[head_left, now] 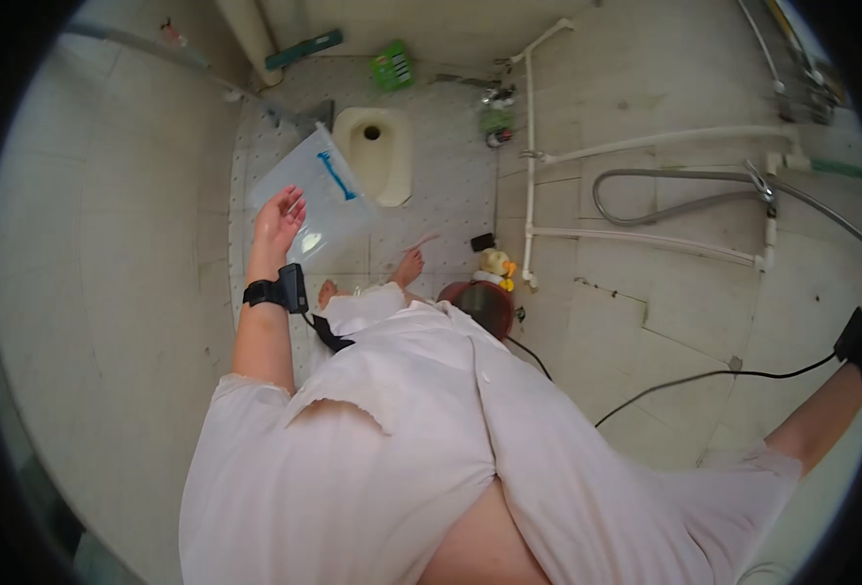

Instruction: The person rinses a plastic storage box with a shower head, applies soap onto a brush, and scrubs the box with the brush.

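My left hand point(280, 216), palm showing and fingers loosely bent and apart, is over the near left side of a translucent plastic box point(289, 175) with a blue handle or latch point(335, 175). I see nothing held in its fingers; whether it touches the box I cannot tell. A black strap with a small dark device point(292, 287) circles the left wrist. My right arm point(821, 419) reaches out to the far right edge, a black wrist strap point(858, 341) with a cable on it. Beyond that strap the right hand falls outside the picture.
A squat toilet point(402, 156) is set in the tiled floor beyond the box. A green basket point(392, 66) stands at the back. Along the right wall run white pipes point(645, 143) and a grey shower hose point(635, 175). A dark red rounded thing point(484, 310) and a yellow-and-white toy point(496, 263) sit near my feet.
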Motion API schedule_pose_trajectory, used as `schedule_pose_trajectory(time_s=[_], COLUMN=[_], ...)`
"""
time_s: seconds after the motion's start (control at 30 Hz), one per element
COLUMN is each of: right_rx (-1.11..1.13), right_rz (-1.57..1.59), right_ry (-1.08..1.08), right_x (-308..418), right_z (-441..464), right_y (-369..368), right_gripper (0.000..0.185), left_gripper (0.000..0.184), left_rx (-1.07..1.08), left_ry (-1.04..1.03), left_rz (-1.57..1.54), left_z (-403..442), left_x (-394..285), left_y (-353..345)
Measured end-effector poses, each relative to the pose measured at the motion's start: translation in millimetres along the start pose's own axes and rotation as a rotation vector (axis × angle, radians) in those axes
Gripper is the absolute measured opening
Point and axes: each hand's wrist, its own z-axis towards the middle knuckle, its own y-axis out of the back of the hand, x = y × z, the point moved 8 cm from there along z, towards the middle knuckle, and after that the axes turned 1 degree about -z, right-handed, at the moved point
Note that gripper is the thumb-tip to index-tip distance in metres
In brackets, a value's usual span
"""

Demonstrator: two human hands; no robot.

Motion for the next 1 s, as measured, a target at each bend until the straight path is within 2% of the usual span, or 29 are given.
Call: schedule_pose_trajectory(time_s=[0.07,0.13,0.17,0.23,0.37,0.57,0.67,0.77,0.8,0.9,1.0], right_rx=[-0.494,-0.253,-0.088,0.07,0.185,0.144,0.239,0.177,0.278,0.446,0.54], right_rz=[0.186,0.027,-0.256,-0.362,-0.394,-0.442,-0.487,-0.39,-0.656,-1.044,-1.143], right_ry=[-0.054,-0.149,0.093,0.322,0.457,0.31,0.456,0.386,0.404,0.395,0.349], right_x=[8.5,26.7,9.5,67.0,99.9,140.7,150.1,145.2,141.0,140.0,138.9], right_z=[-58.2,-108.9,-134.2,-194.7,-272.9,-281.3,-296.4,-298.8,-300.1,-309.4,-314.6], right_y=[3.0,-39.1,-87.1,-148.0,-223.1,-221.2,-241.6,-245.2,-254.9,-264.3,-271.1], right_gripper=[0.04,0.044,0.038,0.04,0.046,0.053,0.055,0.057,0.058,0.059,0.059], left_gripper=[0.034,0.034,0.034,0.035,0.034,0.036,0.031,0.034,0.034,0.033,0.031], left_rx=[-0.005,-0.044,-0.061,-0.091,-0.104,-0.118,-0.138,-0.05,-0.051,-0.032,0.025], left_ry=[-0.007,-0.007,0.011,0.035,0.054,0.068,0.092,0.139,0.135,0.149,0.156], left_rz=[-0.017,-0.002,0.001,0.015,0.064,0.141,0.16,0.119,0.131,0.147,0.12], left_z=[1.5,0.1,2.7,3.5,2.6,-5.3,-12.6,-9.7,-8.4,-16.6,-10.5], left_x=[0.7,-1.0,1.3,5.6,4.4,8.8,14.6,22.8,21.6,20.7,16.4], left_y=[6.2,11.9,15.1,21.1,30.7,9.9,7.8,-2.7,-0.4,-11.5,-1.3])
